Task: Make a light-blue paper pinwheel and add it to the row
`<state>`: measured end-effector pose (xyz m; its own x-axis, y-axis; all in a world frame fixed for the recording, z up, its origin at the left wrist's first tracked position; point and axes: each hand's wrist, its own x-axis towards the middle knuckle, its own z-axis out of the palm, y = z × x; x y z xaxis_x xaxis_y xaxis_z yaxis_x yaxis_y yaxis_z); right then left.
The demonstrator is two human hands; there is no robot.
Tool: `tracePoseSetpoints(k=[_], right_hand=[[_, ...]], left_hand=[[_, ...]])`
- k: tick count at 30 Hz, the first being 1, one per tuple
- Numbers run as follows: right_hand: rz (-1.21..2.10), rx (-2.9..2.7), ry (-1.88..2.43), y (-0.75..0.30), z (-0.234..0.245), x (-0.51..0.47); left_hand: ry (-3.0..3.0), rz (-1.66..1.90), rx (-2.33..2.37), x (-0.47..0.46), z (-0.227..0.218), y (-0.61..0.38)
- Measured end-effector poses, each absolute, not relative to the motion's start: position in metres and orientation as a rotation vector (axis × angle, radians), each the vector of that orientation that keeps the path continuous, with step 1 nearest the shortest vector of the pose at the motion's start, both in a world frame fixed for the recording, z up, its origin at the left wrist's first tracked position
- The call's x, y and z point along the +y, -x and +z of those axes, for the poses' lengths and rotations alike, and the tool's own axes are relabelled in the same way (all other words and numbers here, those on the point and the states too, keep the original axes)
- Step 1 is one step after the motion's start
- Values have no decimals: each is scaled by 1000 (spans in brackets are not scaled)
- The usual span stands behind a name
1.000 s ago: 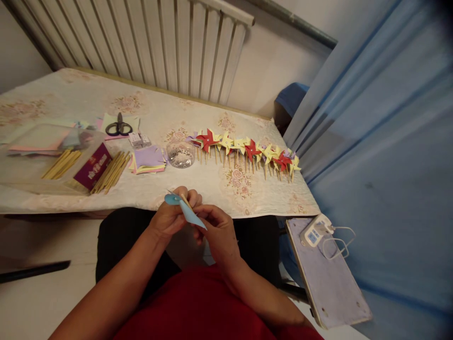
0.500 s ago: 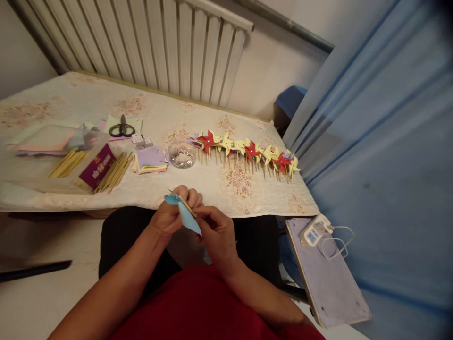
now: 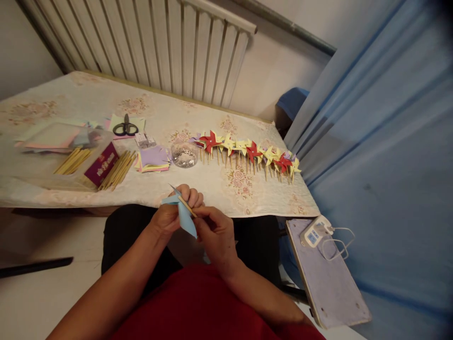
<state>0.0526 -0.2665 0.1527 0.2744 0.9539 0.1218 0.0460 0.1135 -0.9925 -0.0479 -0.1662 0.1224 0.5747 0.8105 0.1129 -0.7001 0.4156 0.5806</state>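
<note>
Over my lap, just in front of the table edge, I hold a blue paper pinwheel [image 3: 186, 221] with a wooden stick [image 3: 187, 206] behind it. My left hand [image 3: 169, 215] is closed around the upper side of the pinwheel, its fingers curled at the back. In a pinch, the fingertips of my right hand [image 3: 216, 233] grip the lower end of the stick. The pinwheel is tilted, and its centre is partly hidden. Beyond my hands stands a clear round dish of small metal pins [image 3: 184, 155]. Finished-looking red and yellow pinwheels [image 3: 252, 150] lie in a row to the right.
Left on the table are paper squares [image 3: 153, 158], wooden sticks [image 3: 118, 171], a clear plastic package [image 3: 79, 172] and black scissors [image 3: 126, 126]. Small boxes [image 3: 144, 140] sit beside the scissors. A white power adapter [image 3: 314, 231] with a cord rests on a side board [image 3: 332, 283]. A blue curtain [image 3: 382, 156] hangs right.
The blue pinwheel has turned slightly in my hands, its lower blade shifting left. Both hands keep their grip in nearly the same place. The view has shifted a little.
</note>
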Motion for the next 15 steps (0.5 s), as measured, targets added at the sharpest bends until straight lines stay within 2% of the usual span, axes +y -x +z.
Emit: tracePoseSetpoints(k=[15], right_hand=[[1162, -801, 1206, -57, 151, -260]], left_hand=[[-687, 911, 194, -164, 120, 44]])
